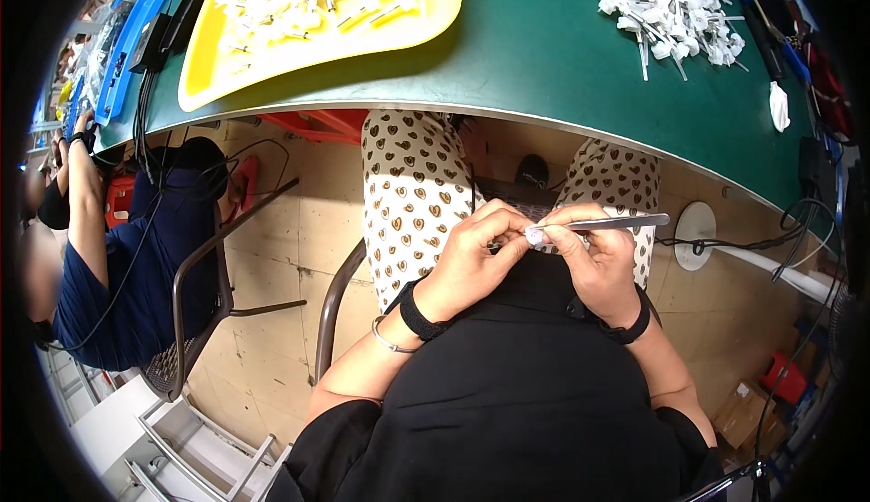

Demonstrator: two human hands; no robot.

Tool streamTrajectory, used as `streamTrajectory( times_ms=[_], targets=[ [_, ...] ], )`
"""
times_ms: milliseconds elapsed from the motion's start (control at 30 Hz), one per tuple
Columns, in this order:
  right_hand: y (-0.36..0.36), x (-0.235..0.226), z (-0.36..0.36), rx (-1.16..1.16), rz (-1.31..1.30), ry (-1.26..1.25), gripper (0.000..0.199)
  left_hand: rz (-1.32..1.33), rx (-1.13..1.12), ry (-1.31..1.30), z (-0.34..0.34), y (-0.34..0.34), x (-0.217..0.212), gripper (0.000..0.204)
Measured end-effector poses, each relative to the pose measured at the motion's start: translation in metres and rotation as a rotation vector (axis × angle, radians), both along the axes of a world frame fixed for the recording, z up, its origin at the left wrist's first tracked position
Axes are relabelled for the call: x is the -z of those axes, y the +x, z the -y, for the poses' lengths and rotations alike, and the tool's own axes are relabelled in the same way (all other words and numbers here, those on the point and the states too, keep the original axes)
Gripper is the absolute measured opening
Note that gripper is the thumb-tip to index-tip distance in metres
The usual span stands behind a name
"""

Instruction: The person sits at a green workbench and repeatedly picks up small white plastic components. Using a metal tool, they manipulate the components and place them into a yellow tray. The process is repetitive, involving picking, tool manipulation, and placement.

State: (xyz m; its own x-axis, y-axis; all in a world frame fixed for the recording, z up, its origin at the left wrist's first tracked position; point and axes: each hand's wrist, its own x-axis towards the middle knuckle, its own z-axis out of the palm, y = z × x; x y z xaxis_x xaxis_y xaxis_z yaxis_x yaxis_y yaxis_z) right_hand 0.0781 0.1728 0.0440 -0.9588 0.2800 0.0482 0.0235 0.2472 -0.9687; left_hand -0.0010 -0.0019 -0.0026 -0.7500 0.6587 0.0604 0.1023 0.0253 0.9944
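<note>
Down in the lap, below the edge of the green counter (544, 58), both hands are drawn close together so the work sits right under the eyes. The left hand (471, 262) has its fingers curled narrowly around a small white part (536, 235), pinching it between thumb and fingertips so that it stays steady, with one end turned toward the other hand. The right hand (594, 262) grips a pair of metal tweezers (616, 223), held nearly level, the tips meeting the white part and the long handle pointing off to the person's right; that flat hold seems meant to give fine control at the tip. Whether the tweezers are pinching anything I cannot tell, it is too small. Up on the counter, a yellow tray (317, 44) heaped with small white pieces lies to the left, and a loose pile of white parts (662, 4) with thin stems lies to the right, both within an arm's reach. Off to the far left another person in dark blue (136, 257) sits on a metal chair (204, 294).
</note>
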Motion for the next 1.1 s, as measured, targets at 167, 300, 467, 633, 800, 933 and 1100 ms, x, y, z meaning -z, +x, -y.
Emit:
streamTrajectory(
  times_ms=[167, 300, 467, 633, 800, 933, 1100],
  targets=[
    [-0.0003, -0.0009, -0.0005, -0.009, 0.016, 0.014, 0.009, -0.003, -0.026, 0.021, -0.0014, 0.0013, 0.0040, 0.013],
    [0.0000, 0.0001, -0.0002, -0.003, 0.018, -0.011, 0.009, -0.004, -0.024, 0.018, -0.0012, 0.0010, 0.0042, 0.013],
    [0.0002, 0.0008, 0.0004, 0.009, 0.026, -0.042, 0.010, -0.005, -0.021, 0.016, -0.0008, 0.0007, 0.0035, 0.013],
    [0.0004, 0.0021, 0.0003, 0.008, 0.020, -0.042, 0.010, -0.011, -0.022, 0.011, -0.0008, 0.0006, 0.0039, 0.012],
    [0.0006, 0.0013, 0.0004, 0.017, 0.010, -0.033, 0.010, -0.001, -0.015, 0.014, -0.0009, 0.0006, 0.0020, 0.012],
    [0.0011, 0.0016, -0.0003, 0.006, 0.028, -0.021, 0.010, -0.018, -0.005, 0.012, -0.0005, 0.0008, 0.0045, 0.012],
    [-0.0023, -0.0039, -0.0017, -0.042, -0.003, 0.087, 0.010, -0.017, -0.002, 0.013, -0.0007, 0.0012, 0.0029, 0.012]
  ],
)
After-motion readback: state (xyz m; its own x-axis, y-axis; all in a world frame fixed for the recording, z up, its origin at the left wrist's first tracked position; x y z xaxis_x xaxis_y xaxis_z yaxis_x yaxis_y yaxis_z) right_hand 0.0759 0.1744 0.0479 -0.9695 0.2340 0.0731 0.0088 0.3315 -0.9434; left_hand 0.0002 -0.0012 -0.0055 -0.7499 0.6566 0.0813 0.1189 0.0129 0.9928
